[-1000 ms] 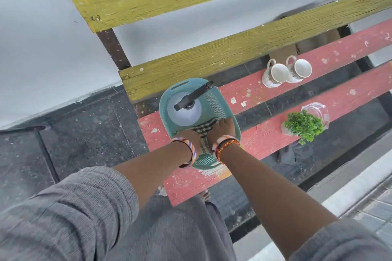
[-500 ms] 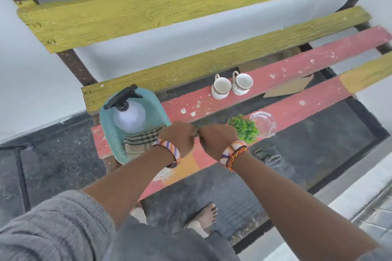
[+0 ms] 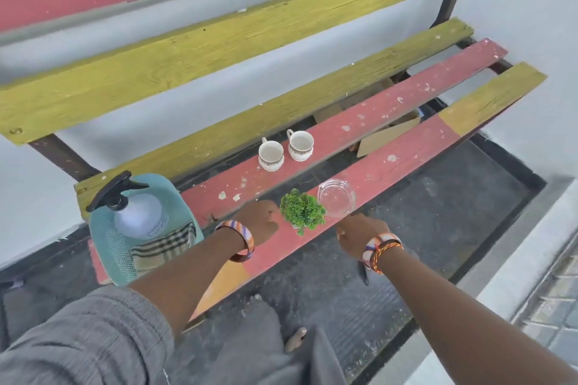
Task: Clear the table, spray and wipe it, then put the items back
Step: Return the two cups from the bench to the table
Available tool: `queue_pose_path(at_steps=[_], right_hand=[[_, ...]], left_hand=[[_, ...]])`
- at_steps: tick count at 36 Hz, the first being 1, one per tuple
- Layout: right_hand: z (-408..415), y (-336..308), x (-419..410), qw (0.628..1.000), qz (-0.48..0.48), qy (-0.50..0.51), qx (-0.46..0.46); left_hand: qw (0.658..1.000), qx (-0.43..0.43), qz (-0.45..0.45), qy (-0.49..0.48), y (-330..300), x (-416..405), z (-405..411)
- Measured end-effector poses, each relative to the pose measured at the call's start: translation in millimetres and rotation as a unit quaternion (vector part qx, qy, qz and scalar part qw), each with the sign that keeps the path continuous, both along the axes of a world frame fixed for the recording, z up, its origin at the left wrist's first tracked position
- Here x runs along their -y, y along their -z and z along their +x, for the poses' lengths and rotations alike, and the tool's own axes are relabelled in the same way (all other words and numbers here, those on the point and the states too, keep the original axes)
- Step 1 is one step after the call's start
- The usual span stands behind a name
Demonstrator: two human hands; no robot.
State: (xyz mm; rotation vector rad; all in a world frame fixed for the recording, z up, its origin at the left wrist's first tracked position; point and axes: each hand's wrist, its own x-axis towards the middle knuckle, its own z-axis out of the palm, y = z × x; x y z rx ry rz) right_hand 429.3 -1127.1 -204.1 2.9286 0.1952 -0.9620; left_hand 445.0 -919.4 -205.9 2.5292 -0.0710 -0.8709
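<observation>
A slatted bench of red and yellow planks (image 3: 406, 122) serves as the table. On its left end stands a teal basket (image 3: 106, 244) holding a spray bottle (image 3: 137, 216) with a black trigger and a folded checked cloth (image 3: 162, 247). Two white cups (image 3: 286, 148) stand on the middle plank. A small green plant (image 3: 301, 212) and a clear glass dish (image 3: 336, 198) sit on the front plank. My left hand (image 3: 258, 222) hovers just left of the plant, fingers loosely curled, holding nothing. My right hand (image 3: 359, 234) is below the glass dish, near the plank's front edge, also holding nothing.
Pieces of cardboard (image 3: 386, 137) lie under the slats at the right. A dark mat (image 3: 438, 228) covers the floor under the bench. My bare foot (image 3: 295, 339) stands in front of it. A white wall rises behind and to the right.
Both hands have left the basket and moved right along the front plank; they now flank the plant, the right hand near the glass dish. The view has swung right.
</observation>
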Motion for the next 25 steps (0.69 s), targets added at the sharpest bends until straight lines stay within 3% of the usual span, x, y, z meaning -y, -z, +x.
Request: queue_pose_path(at_steps=[6, 13, 17, 21, 23, 25], right_hand=[[33.5, 3.6, -2.5, 1.0, 0.014, 0.009, -0.012], [99.6, 9.4, -13.4, 0.998, 0.009, -0.055, -0.009], [163.1, 14.2, -23.8, 0.984, -0.04, -0.173, -0.014], [226.5, 21.0, -43.7, 0.941, -0.083, -0.329, -0.001], [248.9, 27.0, -53.6, 0.918, -0.103, -0.382, -0.03], [265.9, 36.3, -61.9, 0.901, -0.119, -0.414, -0.046]], left_hand=[[0.999, 0.012, 0.009, -0.04, 2.7, -7.4, 32.8], [0.996, 0.029, 0.084, 0.032, 9.8, -21.1, 100.8], [0.984, 0.036, 0.132, 0.115, 19.8, -25.0, 153.4], [0.94, 0.076, 0.227, 0.242, 24.2, -14.8, 195.0], [0.928, 0.076, 0.231, 0.283, 34.8, -10.0, 205.6], [0.907, 0.131, 0.234, 0.326, 52.4, -8.3, 216.1]])
